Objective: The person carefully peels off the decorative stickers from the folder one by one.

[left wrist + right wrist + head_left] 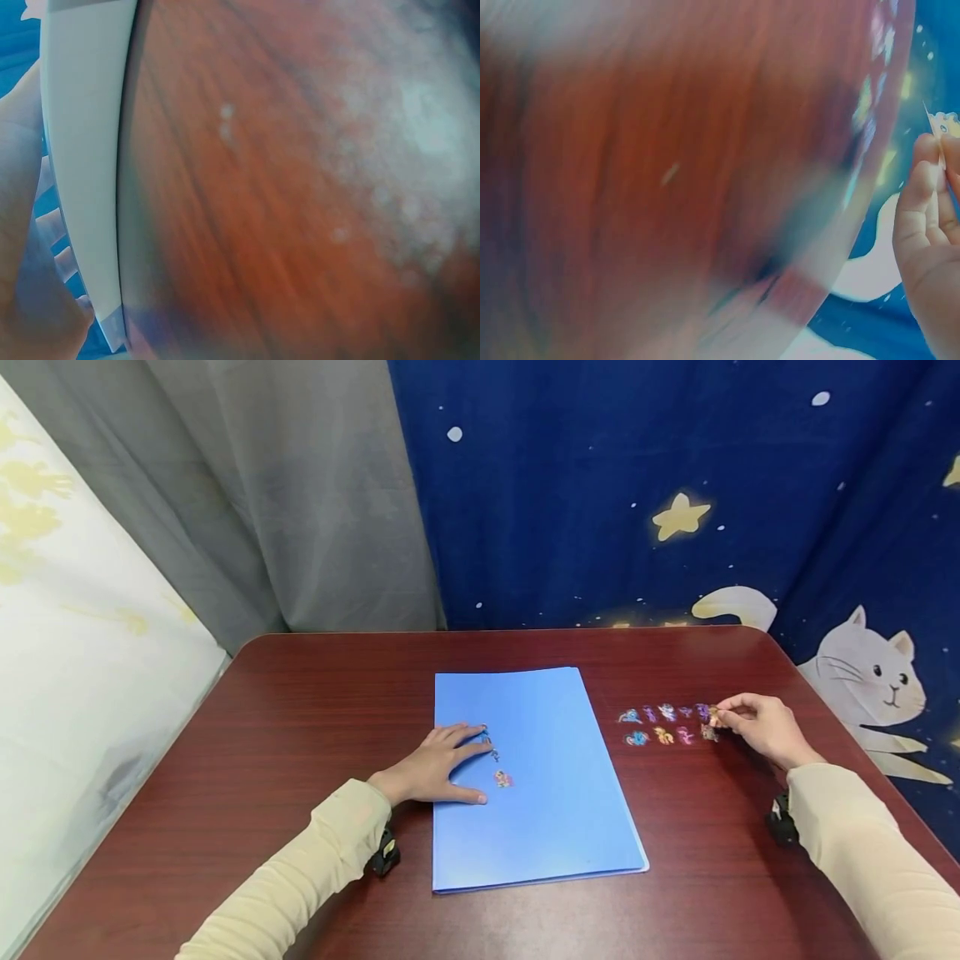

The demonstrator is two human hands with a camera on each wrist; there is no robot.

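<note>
A blue folder (540, 827) lies on the table, with a few small colourful cartoon stickers on it, one a pink-and-yellow sticker (502, 779). My left hand (438, 767) rests on the folder's left side, fingers spread, partly covering the stickers near its fingertips. In the left wrist view the folder's pale edge (86, 150) runs beside that hand. To the right of the folder, two rows of small cartoon stickers, one a blue sticker (636, 739), lie on the wood. At their right end my right hand (767, 729) pinches a small sticker (949, 124) between thumb and fingers, raised off the table.
The dark red wooden table (322, 710) has rounded far corners. Behind it hang a grey curtain (345, 510) and a blue curtain (555, 493) with stars and a white cat. A white patterned cloth (82, 652) hangs at the left. Dark wrist devices sit on both arms.
</note>
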